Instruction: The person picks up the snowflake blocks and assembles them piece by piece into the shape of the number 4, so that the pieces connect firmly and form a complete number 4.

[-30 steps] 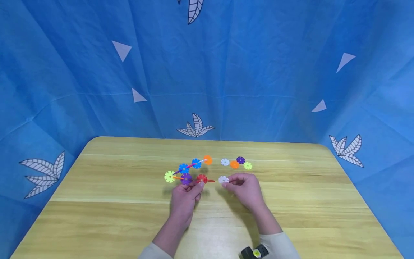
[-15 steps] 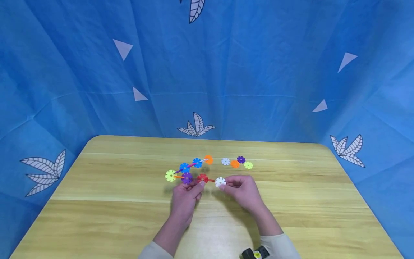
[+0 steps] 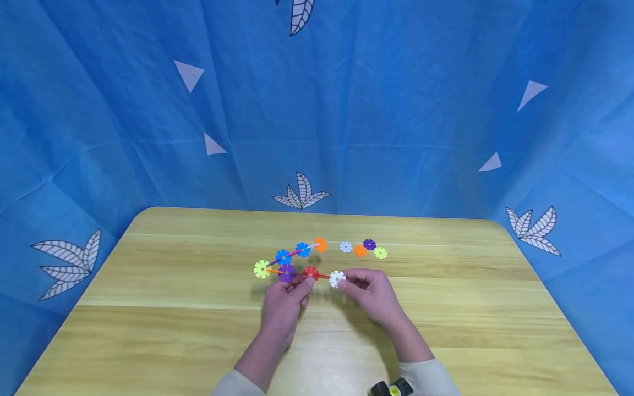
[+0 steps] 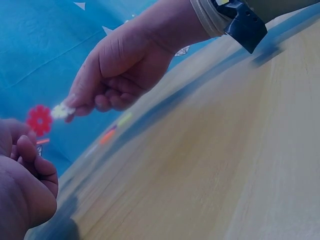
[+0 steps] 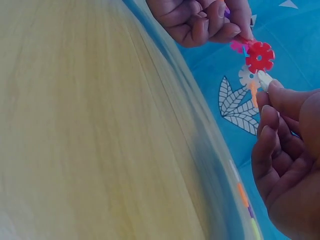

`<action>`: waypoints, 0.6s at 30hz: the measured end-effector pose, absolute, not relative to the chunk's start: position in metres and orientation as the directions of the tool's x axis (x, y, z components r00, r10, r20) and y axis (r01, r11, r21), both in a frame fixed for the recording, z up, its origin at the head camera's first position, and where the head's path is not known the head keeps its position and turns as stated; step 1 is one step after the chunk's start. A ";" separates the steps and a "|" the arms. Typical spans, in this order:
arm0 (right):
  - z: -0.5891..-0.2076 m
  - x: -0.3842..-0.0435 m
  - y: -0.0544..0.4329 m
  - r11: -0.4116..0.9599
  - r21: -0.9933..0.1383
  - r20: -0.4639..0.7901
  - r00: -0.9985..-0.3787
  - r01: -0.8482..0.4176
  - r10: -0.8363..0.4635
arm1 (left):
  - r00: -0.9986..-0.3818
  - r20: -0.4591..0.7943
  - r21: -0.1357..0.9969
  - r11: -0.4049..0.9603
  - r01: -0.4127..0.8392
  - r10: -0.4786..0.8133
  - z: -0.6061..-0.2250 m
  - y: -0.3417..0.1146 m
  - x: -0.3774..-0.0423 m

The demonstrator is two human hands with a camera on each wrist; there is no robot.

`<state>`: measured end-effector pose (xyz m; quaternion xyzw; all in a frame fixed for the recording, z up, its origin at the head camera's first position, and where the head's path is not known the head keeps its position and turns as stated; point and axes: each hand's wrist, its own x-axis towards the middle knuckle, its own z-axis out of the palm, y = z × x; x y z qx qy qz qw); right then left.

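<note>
A bent chain of slotted snowflake discs is held above the table. It runs from an orange disc (image 3: 320, 245) past two blue ones to a yellow-green disc (image 3: 261, 269), then back by a purple disc (image 3: 287, 273) to a red disc (image 3: 311, 272). My left hand (image 3: 284, 308) pinches the chain at this red disc. Thumb and fingers of my right hand (image 3: 375, 294) pinch a white disc (image 3: 337, 279). Its edge meets another red disc (image 5: 260, 56), seen edge-on in the head view and face-on in the right wrist view. How deep the slots engage is unclear.
Loose white (image 3: 345, 247), orange (image 3: 360, 251), purple (image 3: 369, 244) and yellow-green (image 3: 380, 252) discs lie behind my right hand on the wooden table (image 3: 173, 341). A blue patterned curtain (image 3: 396, 110) hangs along the table's back edge.
My right hand has brought the white disc slightly left and nearer, from apart to touching the edge-on red disc. During the last half second both hands stay almost still.
</note>
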<state>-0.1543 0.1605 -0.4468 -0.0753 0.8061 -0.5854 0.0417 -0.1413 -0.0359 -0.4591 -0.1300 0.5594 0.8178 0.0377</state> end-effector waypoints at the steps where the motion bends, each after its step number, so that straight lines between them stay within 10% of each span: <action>1: -0.443 -0.153 0.159 0.294 -0.953 0.023 -0.985 -0.074 -0.174 | -0.963 -0.255 0.905 -0.372 -0.207 -0.084 -0.459 -0.036 -0.141; 18: -0.449 -0.152 0.154 0.208 -0.969 0.113 -0.989 -0.131 -0.096 | -0.968 -0.238 0.909 -0.368 -0.196 -0.072 -0.460 -0.034 -0.140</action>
